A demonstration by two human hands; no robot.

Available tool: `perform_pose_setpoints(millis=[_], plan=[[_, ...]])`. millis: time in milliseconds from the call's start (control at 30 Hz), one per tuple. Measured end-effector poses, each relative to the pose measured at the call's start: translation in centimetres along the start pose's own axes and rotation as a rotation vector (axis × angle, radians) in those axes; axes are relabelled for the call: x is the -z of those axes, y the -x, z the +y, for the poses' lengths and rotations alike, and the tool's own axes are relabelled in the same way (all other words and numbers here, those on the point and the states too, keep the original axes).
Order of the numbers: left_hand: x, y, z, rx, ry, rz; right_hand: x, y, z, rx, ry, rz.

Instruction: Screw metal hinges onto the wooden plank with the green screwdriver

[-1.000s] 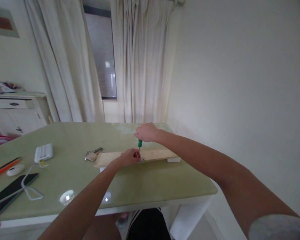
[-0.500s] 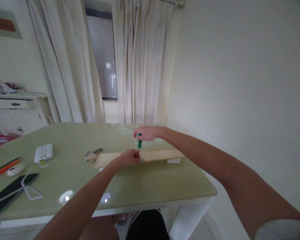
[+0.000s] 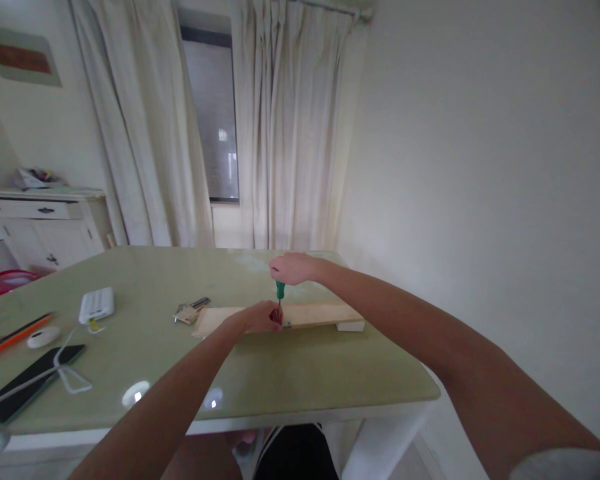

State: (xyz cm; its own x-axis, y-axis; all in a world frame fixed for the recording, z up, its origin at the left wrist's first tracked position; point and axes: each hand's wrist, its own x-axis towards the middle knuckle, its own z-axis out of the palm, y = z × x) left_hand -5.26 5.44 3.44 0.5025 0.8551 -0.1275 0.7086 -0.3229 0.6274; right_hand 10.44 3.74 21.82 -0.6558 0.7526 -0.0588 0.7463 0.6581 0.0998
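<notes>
A pale wooden board (image 3: 320, 313) lies across the table, raised on a white block (image 3: 351, 327) near its right end. My right hand (image 3: 294, 268) is closed over the top of a green-handled screwdriver (image 3: 280, 291), which stands upright with its shaft pointing down at the board. Around the lower shaft, my left hand (image 3: 264, 316) has its fingers pinched together at the board's near edge. Whatever those fingers grip is too small to make out. Just right of them a small metal piece (image 3: 287, 325) shows at the edge.
Left of the board lie several small metal parts and a tan piece (image 3: 189, 312). Farther left are a white box-shaped device (image 3: 97, 305), an orange pencil-like item (image 3: 17, 338), a round white object (image 3: 43, 337), and a dark phone (image 3: 33, 383) with a white cable across it.
My right hand's fingers have closed from a looser hold to wrap over the screwdriver handle. The whole view has shifted slightly; the left hand stays at the board's edge.
</notes>
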Motion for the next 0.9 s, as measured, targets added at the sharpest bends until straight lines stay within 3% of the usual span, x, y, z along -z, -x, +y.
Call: perform_pose_setpoints(millis=[100, 233, 400, 567, 733, 900], plan=[[0.1, -0.1, -0.1, -0.004, 0.005, -0.023, 0.1, -0.2, 0.0, 0.021, -0.006, -0.045], [0.1, -0.2, -0.4, -0.006, 0.008, -0.014, -0.5, 0.1, 0.2, -0.044, 0.024, 0.047], [0.0, -0.2, -0.7, -0.011, 0.022, -0.003, -0.6, 0.2, 0.6, 0.101, -0.010, 0.009], [-0.2, -0.1, -0.8, -0.008, 0.036, 0.023, -0.9, 0.0, 0.3, 0.034, 0.009, 0.085], [-0.2, -0.1, -0.8, -0.009, 0.039, 0.022, -0.7, -0.2, 0.6, 0.158, -0.049, 0.011], [-0.1, -0.3, -0.5, -0.005, 0.047, 0.006, -0.9, 0.0, 0.9, -0.003, -0.022, 0.088]])
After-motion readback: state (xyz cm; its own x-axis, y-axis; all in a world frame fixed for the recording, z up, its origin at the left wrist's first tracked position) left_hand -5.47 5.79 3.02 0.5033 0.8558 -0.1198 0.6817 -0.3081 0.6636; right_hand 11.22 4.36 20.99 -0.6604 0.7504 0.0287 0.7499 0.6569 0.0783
